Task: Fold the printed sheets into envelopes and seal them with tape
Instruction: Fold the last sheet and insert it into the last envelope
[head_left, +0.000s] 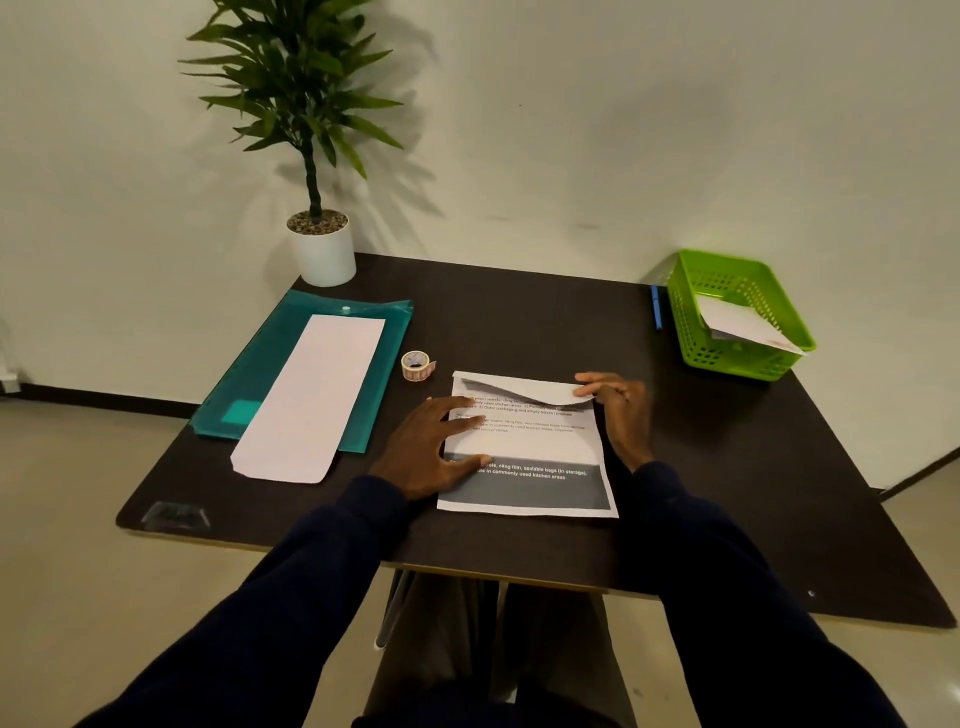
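Note:
A printed sheet (530, 441) lies on the dark table (519, 322) in front of me, its far edge curled over toward me. My left hand (431, 447) lies flat on the sheet's left side, fingers spread, pinning it down. My right hand (618, 410) is at the sheet's far right corner, its fingertips pinching the turned-over flap (519, 387). A small roll of tape (416, 365) stands just beyond the sheet's far left corner, free of both hands.
A teal plastic folder (260, 384) lies at the left with a long white folded sheet (311, 400) on it. A potted plant (323, 249) stands at the back left. A green basket (737, 312) holding folded paper sits at the back right, a blue pen (656, 306) beside it.

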